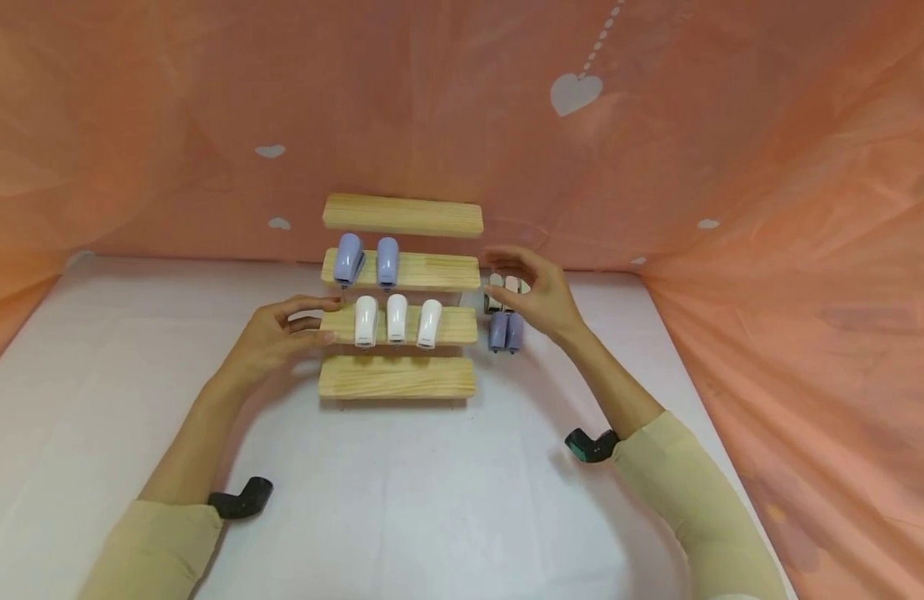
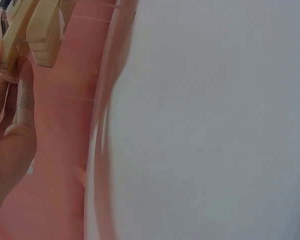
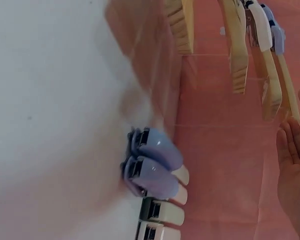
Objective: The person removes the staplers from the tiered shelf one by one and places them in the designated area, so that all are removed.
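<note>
A wooden rack (image 1: 397, 379) with tiered shelves stands before the orange backdrop. Two lilac mini staplers (image 1: 387, 262) stand on its second shelf from the top. Three white mini staplers (image 1: 397, 318) stand on the shelf below. My left hand (image 1: 270, 337) holds the left end of the white staplers' shelf between thumb and fingers; the left wrist view shows digits on both sides of the wooden board (image 2: 17, 37). My right hand (image 1: 540, 292) is beside the rack's right end, fingers extended toward the boards and holding nothing. Below it, two more lilac staplers (image 3: 157, 150) stand on the table.
Several pale staplers (image 3: 166, 212) stand in a row by the lilac pair, partly hidden by the right hand in the head view. A white cloth (image 1: 402, 500) covers the table. Orange sheeting (image 1: 806, 292) with white hearts hangs behind and to both sides.
</note>
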The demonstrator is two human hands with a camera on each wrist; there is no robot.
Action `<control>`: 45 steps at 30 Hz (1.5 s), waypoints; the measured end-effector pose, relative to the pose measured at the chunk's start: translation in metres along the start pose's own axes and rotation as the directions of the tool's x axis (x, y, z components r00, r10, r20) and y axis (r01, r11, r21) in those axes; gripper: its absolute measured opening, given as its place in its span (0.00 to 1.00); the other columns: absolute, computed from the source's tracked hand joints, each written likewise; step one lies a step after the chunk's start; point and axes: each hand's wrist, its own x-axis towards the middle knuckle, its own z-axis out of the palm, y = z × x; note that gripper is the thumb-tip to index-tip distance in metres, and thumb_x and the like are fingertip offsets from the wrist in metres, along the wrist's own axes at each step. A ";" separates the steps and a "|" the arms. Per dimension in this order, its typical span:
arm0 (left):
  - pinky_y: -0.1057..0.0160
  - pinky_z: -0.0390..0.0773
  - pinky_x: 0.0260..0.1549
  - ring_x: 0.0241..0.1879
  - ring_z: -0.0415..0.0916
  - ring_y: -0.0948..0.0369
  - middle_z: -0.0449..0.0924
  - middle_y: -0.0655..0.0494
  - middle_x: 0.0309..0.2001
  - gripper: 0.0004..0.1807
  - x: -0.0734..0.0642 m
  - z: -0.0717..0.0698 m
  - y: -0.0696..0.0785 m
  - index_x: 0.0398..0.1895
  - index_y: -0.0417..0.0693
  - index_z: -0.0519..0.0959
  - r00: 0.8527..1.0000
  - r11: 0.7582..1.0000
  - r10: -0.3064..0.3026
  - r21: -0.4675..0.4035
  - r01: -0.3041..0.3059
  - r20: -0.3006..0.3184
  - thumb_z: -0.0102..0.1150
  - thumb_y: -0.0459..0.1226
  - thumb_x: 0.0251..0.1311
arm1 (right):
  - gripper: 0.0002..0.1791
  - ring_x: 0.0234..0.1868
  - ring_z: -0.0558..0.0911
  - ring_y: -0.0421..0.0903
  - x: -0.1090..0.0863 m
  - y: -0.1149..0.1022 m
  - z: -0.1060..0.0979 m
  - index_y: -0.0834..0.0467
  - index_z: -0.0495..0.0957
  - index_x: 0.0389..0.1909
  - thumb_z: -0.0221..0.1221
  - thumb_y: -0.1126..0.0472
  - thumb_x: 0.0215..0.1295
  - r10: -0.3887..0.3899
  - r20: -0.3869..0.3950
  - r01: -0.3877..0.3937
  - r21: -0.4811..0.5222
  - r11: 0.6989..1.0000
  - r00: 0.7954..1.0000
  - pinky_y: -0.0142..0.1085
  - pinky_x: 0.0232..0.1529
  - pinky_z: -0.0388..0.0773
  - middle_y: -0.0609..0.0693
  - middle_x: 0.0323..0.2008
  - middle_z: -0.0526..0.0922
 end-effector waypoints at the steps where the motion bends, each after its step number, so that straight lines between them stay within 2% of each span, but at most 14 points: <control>1: 0.70 0.80 0.46 0.49 0.80 0.65 0.78 0.60 0.59 0.23 0.000 0.000 0.000 0.59 0.38 0.78 1.000 1.000 0.006 0.000 -0.006 0.002 0.69 0.31 0.59 | 0.25 0.55 0.77 0.65 0.002 -0.001 0.002 0.76 0.73 0.57 0.65 0.80 0.56 -0.009 0.006 0.009 0.002 1.000 1.000 0.48 0.57 0.76 0.72 0.52 0.78; 4: 0.70 0.80 0.46 0.48 0.80 0.65 0.77 0.57 0.59 0.23 0.000 -0.001 -0.002 0.59 0.38 0.78 0.999 0.999 0.035 -0.003 -0.035 0.020 0.68 0.31 0.60 | 0.26 0.54 0.77 0.66 0.006 -0.003 0.006 0.77 0.73 0.57 0.65 0.80 0.56 -0.027 0.017 0.026 0.015 1.000 1.000 0.52 0.57 0.76 0.73 0.52 0.78; 8: 0.69 0.81 0.44 0.47 0.82 0.65 0.77 0.54 0.59 0.22 0.000 -0.001 -0.003 0.59 0.40 0.79 0.999 0.999 0.044 -0.025 -0.044 0.024 0.68 0.31 0.60 | 0.26 0.54 0.77 0.67 0.012 -0.007 0.014 0.77 0.73 0.57 0.65 0.81 0.55 -0.044 0.028 0.043 0.042 0.998 0.999 0.57 0.58 0.74 0.74 0.52 0.77; 15: 0.70 0.80 0.45 0.48 0.80 0.65 0.78 0.56 0.59 0.22 0.000 -0.001 -0.002 0.58 0.40 0.79 0.999 0.999 0.043 -0.002 -0.043 0.009 0.68 0.30 0.60 | 0.26 0.54 0.78 0.67 0.026 -0.015 0.030 0.77 0.73 0.56 0.66 0.80 0.55 -0.072 0.062 0.070 0.031 0.997 0.995 0.52 0.59 0.75 0.71 0.51 0.79; 23: 0.69 0.81 0.45 0.48 0.81 0.65 0.77 0.56 0.60 0.23 0.001 -0.001 0.000 0.59 0.38 0.77 0.999 0.999 0.035 -0.010 -0.035 0.014 0.69 0.31 0.60 | 0.29 0.56 0.80 0.57 0.043 0.003 0.042 0.71 0.74 0.59 0.69 0.74 0.56 0.019 0.118 -0.023 0.029 0.999 0.993 0.41 0.60 0.76 0.67 0.54 0.79; 26: 0.69 0.80 0.46 0.48 0.81 0.65 0.77 0.57 0.60 0.24 0.001 -0.001 -0.001 0.59 0.38 0.78 0.999 0.999 0.034 -0.008 -0.034 0.014 0.69 0.32 0.60 | 0.29 0.56 0.81 0.54 0.046 0.006 0.045 0.68 0.74 0.60 0.70 0.71 0.56 0.022 0.140 -0.023 0.007 1.000 0.990 0.36 0.59 0.76 0.66 0.55 0.79; 30: 0.70 0.80 0.46 0.48 0.80 0.64 0.77 0.58 0.59 0.23 0.002 -0.001 -0.002 0.59 0.40 0.78 1.000 1.000 0.027 -0.008 -0.027 0.015 0.69 0.32 0.59 | 0.30 0.57 0.80 0.51 0.050 0.005 0.048 0.66 0.74 0.62 0.71 0.68 0.58 0.025 0.166 -0.023 -0.015 1.000 0.986 0.34 0.59 0.75 0.62 0.57 0.79; 36: 0.70 0.80 0.46 0.49 0.80 0.65 0.77 0.57 0.60 0.23 0.002 0.000 -0.001 0.59 0.42 0.78 0.999 1.000 0.028 0.010 -0.028 0.019 0.69 0.33 0.60 | 0.32 0.58 0.80 0.47 0.055 0.003 0.056 0.65 0.73 0.63 0.72 0.65 0.58 0.082 0.191 -0.073 -0.054 0.996 0.978 0.31 0.59 0.74 0.57 0.57 0.80; 45: 0.69 0.81 0.44 0.47 0.81 0.65 0.78 0.55 0.58 0.22 0.003 -0.001 0.000 0.59 0.43 0.79 0.999 0.999 0.030 -0.021 -0.029 0.012 0.68 0.31 0.60 | 0.37 0.59 0.78 0.44 0.065 -0.003 0.070 0.58 0.71 0.67 0.73 0.58 0.56 0.121 0.219 -0.093 -0.131 0.987 0.968 0.28 0.59 0.72 0.51 0.60 0.78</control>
